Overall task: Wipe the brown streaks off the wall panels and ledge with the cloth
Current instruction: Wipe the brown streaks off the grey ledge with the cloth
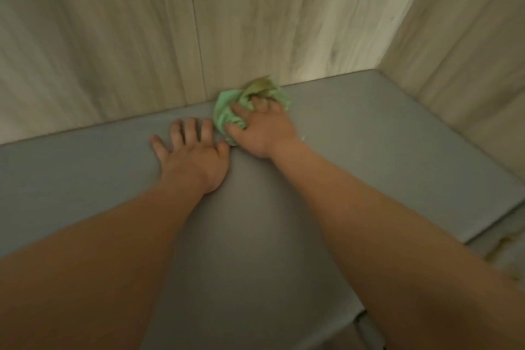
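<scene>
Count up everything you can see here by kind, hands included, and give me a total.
Grey ledge: 1
Green cloth: 1
Wall panels: 3, two on the back wall split by a seam, one on the right side
Hands: 2, left hand flat on the ledge, right hand gripping the cloth
Total: 7

Low to my right, in the bottom corner of my view, a lower level (pixel 505 250) drops away, pale grey and mottled with yellowish-brown blotches; the blur keeps me from telling floor from step. Near the bottom edge of my view, a narrow dark seam (pixel 358 319) runs downward between two grey faces. A tiny white speck (pixel 304 138) lies ahead of me, just right of centre. A patch of warm light (pixel 311 76) glows low toward the far right corner.
</scene>
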Demonstrator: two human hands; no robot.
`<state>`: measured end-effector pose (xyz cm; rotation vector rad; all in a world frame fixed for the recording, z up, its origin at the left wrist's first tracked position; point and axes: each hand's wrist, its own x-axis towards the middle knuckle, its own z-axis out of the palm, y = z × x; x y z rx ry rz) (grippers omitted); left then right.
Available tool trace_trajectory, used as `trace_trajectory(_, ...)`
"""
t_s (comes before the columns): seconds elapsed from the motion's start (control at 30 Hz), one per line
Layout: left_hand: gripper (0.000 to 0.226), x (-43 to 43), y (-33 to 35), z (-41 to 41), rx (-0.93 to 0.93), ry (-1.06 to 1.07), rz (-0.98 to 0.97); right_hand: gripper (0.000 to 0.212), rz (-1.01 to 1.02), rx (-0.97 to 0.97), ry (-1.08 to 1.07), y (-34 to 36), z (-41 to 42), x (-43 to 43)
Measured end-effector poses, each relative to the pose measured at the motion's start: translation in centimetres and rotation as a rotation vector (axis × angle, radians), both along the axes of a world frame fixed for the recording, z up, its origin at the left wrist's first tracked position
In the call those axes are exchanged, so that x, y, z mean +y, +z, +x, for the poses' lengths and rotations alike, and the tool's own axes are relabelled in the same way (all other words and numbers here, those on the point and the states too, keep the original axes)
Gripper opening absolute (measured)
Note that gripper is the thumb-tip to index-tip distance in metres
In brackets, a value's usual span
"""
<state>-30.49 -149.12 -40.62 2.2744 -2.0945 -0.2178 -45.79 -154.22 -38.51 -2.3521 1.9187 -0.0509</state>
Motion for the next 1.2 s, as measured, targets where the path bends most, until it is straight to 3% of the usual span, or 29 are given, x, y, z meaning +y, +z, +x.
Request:
trace_trajectory(0.17, 0.066, -0.2, 0.6, 0.1, 0.007, 0.019, 0.052, 0.077, 0.061, -0.039, -0.127, 0.4, -6.0, 4.8)
trace_trajectory(0.37, 0.068, 0.0, 0.8, -0.4, -0.012, 0.017, 0.088, 0.089, 0.124, 0.042, -0.563, 0.5, -17.9, 9.9)
trace_trajectory(0.5, 0.069, 0.3, 1.5, -0.2, -0.018, 0.007, 0.115, 0.094, 0.150, 0.021, -0.777, 1.1, -21.5, 14.7)
trace_trajectory(0.67, 0.065, 2.4, 3.2, -1.3, -0.081, -0.048, 0.077, 0.098, 0.162, -0.093, -0.954, 1.1, -21.2, 18.1)
trace_trajectory(0.87, 0.061, 9.7, 2.8, -6.8, 0.035, -0.433, 0.136, 0.104, 0.132, -0.236, -1.164, 1.7, -16.3, 20.2)
trace_trajectory(1.2, 0.066, 10.4, 1.5, -6.6, -0.001, -0.497, 0.101, 0.106, 0.144, -0.262, -1.157, 0.9, -9.9, 22.3)
